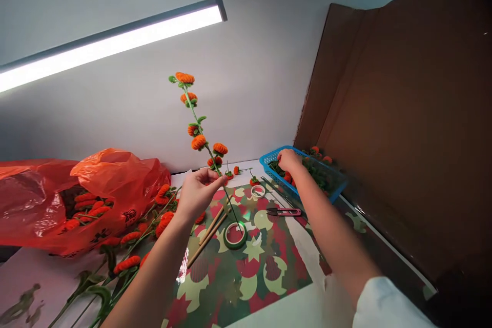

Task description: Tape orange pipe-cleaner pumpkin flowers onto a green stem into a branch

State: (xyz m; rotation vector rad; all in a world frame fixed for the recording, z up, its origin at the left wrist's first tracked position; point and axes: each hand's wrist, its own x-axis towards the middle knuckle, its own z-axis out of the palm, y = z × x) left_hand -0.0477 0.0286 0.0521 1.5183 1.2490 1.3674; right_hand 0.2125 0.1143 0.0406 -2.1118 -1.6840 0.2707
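Observation:
My left hand (202, 189) pinches the lower stem of a flower branch (199, 142) and holds it upright at a tilt. Fuzzy orange pumpkin-like blooms and small green leaves sit along its green-wrapped upper part; the dark bare wire end hangs below the fingers toward a roll of green tape (235, 236). Over at the right, my right hand (289, 160) reaches into a blue plastic basket (271, 158) of orange and green pieces. Its fingers are curled downward among them, and what they grip is hidden.
An orange plastic bag (119, 164) with orange blooms lies left, with finished-looking stems (128, 264) in front. On the patterned mat (255, 271) are wooden sticks (209, 236), pink-handled snips (284, 211) and a white tape roll (258, 191). A cardboard panel (403, 113) stands right.

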